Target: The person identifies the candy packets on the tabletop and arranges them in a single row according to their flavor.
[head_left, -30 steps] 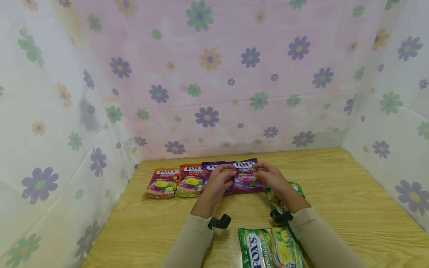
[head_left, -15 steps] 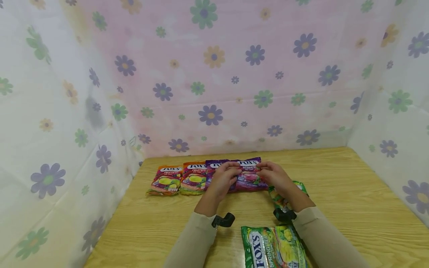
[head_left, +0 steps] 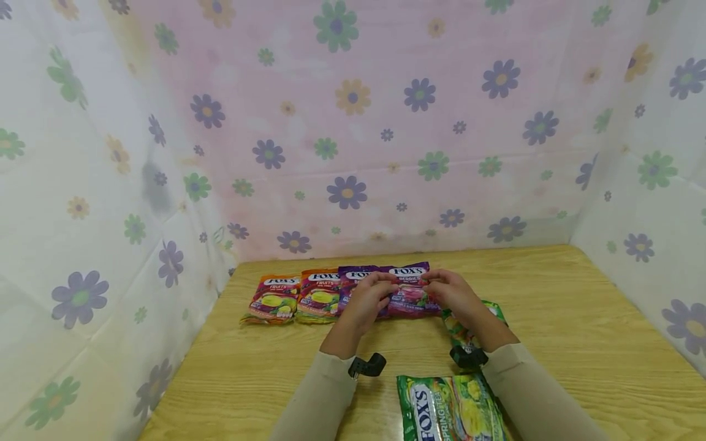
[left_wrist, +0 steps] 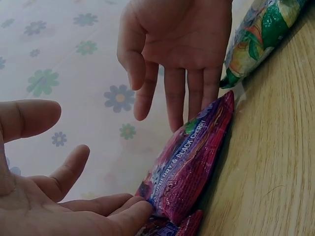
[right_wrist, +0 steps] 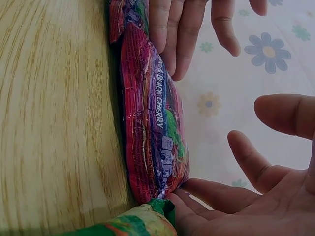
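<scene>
A purple candy bag point(head_left: 408, 295) marked berries lies at the right end of a row on the table. At its left side is my left hand point(head_left: 365, 301), fingers loosely extended with the tips right at the bag's edge in the left wrist view. My right hand point(head_left: 453, 297) is at the opposite side, its lower fingertips point(right_wrist: 189, 187) by the bag's end and its thumb raised. Another purple bag point(head_left: 347, 285) adjoins on the left, partly hidden behind my left hand. Under my right wrist lies a green candy bag point(head_left: 456, 331), partly covered.
Two orange fruit candy bags point(head_left: 274, 300) continue the row on the left. A larger green spring tea bag point(head_left: 441, 407) lies near the front, beside my right sleeve. Flowered cloth point(head_left: 386, 153) walls the wooden table point(head_left: 248, 380) at the back and sides.
The whole head view has shifted slightly. Both hands stay beside the right-hand purple candy bag, with hardly any movement, and the bags keep their places.
</scene>
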A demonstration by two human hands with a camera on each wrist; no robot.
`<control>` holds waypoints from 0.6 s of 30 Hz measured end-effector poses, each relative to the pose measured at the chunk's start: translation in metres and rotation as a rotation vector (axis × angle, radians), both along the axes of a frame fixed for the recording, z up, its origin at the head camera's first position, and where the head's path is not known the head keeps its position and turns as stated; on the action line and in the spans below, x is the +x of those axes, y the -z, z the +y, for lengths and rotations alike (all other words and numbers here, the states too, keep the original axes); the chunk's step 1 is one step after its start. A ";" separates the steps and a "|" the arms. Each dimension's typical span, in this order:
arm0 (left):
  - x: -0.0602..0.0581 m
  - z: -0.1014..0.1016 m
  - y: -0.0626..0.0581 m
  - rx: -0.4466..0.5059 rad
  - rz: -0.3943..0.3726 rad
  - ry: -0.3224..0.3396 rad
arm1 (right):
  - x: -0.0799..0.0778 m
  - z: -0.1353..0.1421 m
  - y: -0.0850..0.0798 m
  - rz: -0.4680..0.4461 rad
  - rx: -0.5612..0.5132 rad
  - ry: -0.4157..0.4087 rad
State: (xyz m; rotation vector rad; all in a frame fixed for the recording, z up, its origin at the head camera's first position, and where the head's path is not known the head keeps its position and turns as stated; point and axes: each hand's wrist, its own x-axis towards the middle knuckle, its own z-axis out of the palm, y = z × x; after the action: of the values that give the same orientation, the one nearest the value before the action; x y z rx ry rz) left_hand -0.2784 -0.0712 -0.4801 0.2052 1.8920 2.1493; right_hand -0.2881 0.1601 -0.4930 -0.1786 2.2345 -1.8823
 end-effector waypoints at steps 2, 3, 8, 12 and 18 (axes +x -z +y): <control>0.000 0.000 0.000 0.003 -0.003 0.005 | 0.000 0.000 0.000 0.004 0.002 0.002; 0.000 0.000 0.000 0.005 -0.006 0.007 | 0.000 0.000 0.001 0.006 0.004 0.002; -0.001 -0.001 0.002 0.015 -0.016 0.014 | 0.000 0.000 0.001 0.003 0.011 0.002; -0.001 -0.002 0.003 0.034 -0.025 0.015 | -0.001 -0.001 0.002 -0.001 0.011 -0.003; -0.002 -0.003 0.005 0.036 -0.031 0.015 | -0.001 -0.002 0.001 -0.005 0.022 -0.003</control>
State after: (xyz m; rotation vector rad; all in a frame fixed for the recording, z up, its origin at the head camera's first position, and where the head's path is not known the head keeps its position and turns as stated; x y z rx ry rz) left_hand -0.2806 -0.0744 -0.4850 0.1914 1.8309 2.1652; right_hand -0.2892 0.1584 -0.4942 -0.1738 2.2496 -1.8538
